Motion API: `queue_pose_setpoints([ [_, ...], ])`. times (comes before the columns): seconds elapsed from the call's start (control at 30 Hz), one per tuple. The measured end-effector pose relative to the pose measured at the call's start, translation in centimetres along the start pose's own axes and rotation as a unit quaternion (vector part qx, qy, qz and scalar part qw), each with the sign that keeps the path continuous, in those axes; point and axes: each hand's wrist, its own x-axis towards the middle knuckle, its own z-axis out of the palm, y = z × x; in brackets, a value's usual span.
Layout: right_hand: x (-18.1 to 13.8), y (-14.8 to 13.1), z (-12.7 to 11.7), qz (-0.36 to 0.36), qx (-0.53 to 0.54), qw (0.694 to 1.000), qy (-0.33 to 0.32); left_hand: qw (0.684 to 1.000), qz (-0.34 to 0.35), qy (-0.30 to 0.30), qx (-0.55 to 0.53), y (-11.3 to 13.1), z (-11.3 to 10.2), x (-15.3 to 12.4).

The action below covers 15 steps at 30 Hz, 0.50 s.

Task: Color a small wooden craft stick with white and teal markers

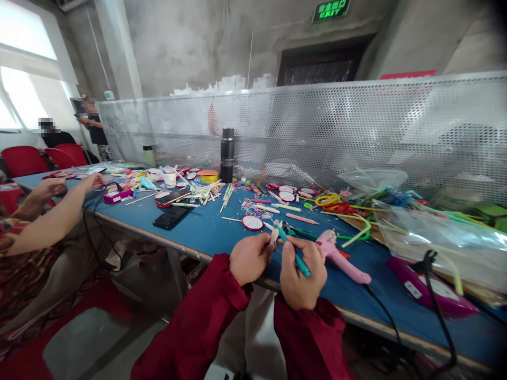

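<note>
Teal tool (302,265) sits in right hand (301,284); sign (331,10) reads "EXIT".

On my table (214,243): glue gun (344,259) just right of my right hand (304,272); corded box (431,290) farther right, in front of the plastic bag (431,243). Smartphone (172,217) lies left of my left hand (249,258), paper cup (169,180) beyond it. Vacuum flask (227,158) stands right of the cup (perforated screen (317,126) behind, running along the table's far side).

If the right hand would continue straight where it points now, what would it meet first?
Probably the pale piece held in the left hand, beside the teal pen-like tool; depth is unclear.
</note>
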Motion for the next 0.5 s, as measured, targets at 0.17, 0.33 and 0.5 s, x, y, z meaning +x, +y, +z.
queue_pose_setpoints([
  [0.17,-0.01,0.01,-0.05,-0.002,0.004,1.0,-0.009,1.0,0.0,-0.001,0.0,-0.01,0.04,0.01],
  [0.33,-0.02,0.05,-0.01,-0.003,0.001,1.0,-0.005,1.0,-0.002,-0.006,0.008,-0.04,0.02,0.06],
  [0.5,-0.03,0.05,0.01,-0.003,0.004,1.0,-0.004,1.0,0.007,-0.002,-0.001,-0.1,0.03,0.05],
])
